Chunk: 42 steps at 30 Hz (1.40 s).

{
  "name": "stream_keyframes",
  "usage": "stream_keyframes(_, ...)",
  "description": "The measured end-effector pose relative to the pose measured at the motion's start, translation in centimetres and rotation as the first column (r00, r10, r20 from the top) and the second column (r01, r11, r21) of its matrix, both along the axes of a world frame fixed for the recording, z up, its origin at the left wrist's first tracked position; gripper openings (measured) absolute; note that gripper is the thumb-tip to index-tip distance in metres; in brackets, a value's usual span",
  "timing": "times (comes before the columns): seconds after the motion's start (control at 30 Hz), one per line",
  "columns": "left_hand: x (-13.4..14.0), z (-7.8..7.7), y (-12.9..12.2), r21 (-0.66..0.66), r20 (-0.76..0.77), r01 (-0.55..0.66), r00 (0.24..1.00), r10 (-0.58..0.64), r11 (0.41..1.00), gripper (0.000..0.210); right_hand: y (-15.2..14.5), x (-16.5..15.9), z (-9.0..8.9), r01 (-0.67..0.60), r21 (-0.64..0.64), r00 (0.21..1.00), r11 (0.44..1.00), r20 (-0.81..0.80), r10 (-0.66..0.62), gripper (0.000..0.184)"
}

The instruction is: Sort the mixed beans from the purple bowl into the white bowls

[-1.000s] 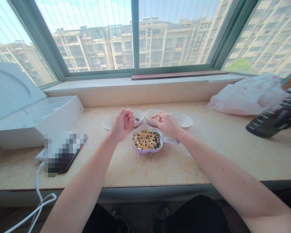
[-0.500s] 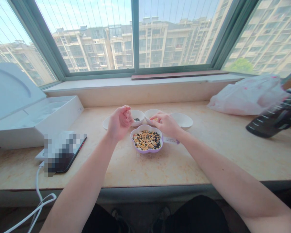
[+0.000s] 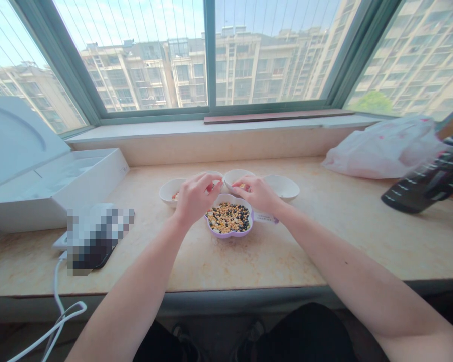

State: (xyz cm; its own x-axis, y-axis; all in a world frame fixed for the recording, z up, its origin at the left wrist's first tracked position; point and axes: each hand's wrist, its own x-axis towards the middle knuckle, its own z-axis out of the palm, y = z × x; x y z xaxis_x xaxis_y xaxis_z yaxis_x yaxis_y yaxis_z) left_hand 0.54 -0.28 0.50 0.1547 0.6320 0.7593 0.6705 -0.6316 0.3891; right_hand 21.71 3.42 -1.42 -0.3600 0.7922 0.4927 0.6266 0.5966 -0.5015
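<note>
My left hand [image 3: 198, 197] is over the second small white bowl [image 3: 213, 173], its fingers curled toward the thumb; whatever they pinch is too small to make out. At the third white bowl [image 3: 237, 174], which has some yellowish pieces in it, my right hand [image 3: 259, 195] has its fingertips drawn together at the rim. Anything between them is hidden. Nearer to me, between the wrists, stands a purple-edged, flower-shaped bowl [image 3: 230, 234] of mixed yellow, black and pale beans. The leftmost white bowl [image 3: 166, 190] holds reddish bits and is partly covered by my left hand.
On the right is another white bowl [image 3: 283, 185]. A labelled purple-and-white handle [image 3: 266, 218] lies under my right wrist. An open white box [image 3: 94, 181] and a phone [image 3: 105, 256] with a white cable [image 3: 56, 281] are left; a plastic bag [image 3: 377, 151] and dark bottle [image 3: 419, 186] right.
My left hand has turned palm-down and moved right and down, from beside the second bowl to over it. The leftmost bowl shows more. My right hand stays at the third bowl.
</note>
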Motion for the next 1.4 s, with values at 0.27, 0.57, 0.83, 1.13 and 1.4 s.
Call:
stream_keyframes(0.27,-0.2,-0.6,0.7,0.132,0.035,0.059,0.997,-0.064,0.99,0.005,-0.1,-0.1,0.0,-0.009,-0.033,1.0,0.999,-0.02,0.009,0.02)
stream_keyframes(0.57,0.1,-0.9,0.7,-0.058,-0.055,0.16,0.985,-0.164,0.985,0.008,-0.7,-0.3,0.3,-0.247,-0.276,0.96,0.929,-0.197,0.197,0.047)
stream_keyframes(0.83,0.3,-1.0,0.5,-0.145,-0.13,0.197,0.968,-0.216,0.97,0.013,-1.4,-0.7,0.7,-0.331,-0.368,0.933,0.869,-0.266,0.242,0.05)
stream_keyframes(1.13,0.2,-0.7,0.4,-0.144,-0.143,0.182,0.969,-0.203,0.973,0.018,-1.6,-1.0,1.0,-0.403,-0.487,0.867,0.775,-0.474,0.153,0.039)
stream_keyframes(1.4,0.2,-0.5,0.2,-0.245,-0.166,0.033,0.983,-0.075,0.969,0.021,-1.1,-0.5,1.6,-0.307,-0.409,0.76,0.86,-0.649,-0.038,0.034)
